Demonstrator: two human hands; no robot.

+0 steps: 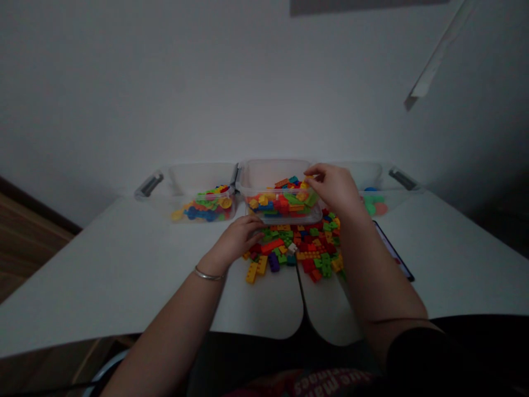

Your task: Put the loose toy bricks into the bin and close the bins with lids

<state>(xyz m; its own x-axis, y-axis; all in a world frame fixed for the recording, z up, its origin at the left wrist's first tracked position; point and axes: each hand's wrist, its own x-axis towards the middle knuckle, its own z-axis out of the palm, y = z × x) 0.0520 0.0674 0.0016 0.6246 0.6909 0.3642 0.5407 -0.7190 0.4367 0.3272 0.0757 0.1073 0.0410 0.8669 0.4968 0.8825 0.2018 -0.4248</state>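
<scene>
My right hand (332,186) is over the right end of the middle clear plastic bin (276,168). Its thumb and forefinger pinch what looks like a small yellow building brick (309,180), partly covered by the fingers. Mixed coloured bricks lie inside that bin. In front of it spreads a pile of loose building bricks (273,246) in red, green, yellow, orange and purple. At the pile's left edge rests my left hand (243,236), fingers apart and holding nothing I can see, its fingertips near the bin's lower front edge.
A left clear bin (198,179) holds colourful plastic pieces. Another clear bin (351,171), partly behind my right arm, has blue, green and red round pieces. A phone (394,252) lies right of my forearm. Two white tabletops (264,309) meet at a dark gap; a wall stands behind.
</scene>
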